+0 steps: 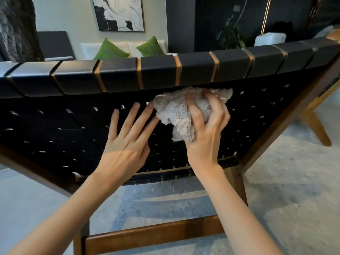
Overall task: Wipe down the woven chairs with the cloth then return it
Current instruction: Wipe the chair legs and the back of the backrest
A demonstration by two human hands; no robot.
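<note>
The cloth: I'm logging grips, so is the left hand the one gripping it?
No, the right hand grips the cloth, while the left hand lies with straight fingers against the woven chair back.

The back of the black woven chair point(64, 137) is made of wide, flat straps with a smooth, matt, leather-like face. A faint sheen is seen where they are wrapped over the top rail point(158, 72). Between the wrapped straps, narrow bands of tan wood are exposed. The brown wooden frame point(152, 234) is finished smooth with a low satin gloss, and its grain is faintly shown. The pale beige terry cloth point(174, 111) is seen to be soft, thick and nubby, with a fluffy looped pile. The green fabric cushions point(110, 49) are covered in a matt, plush weave. The grey floor point(294, 190) is finished matt, speckled and stone-like.
</note>
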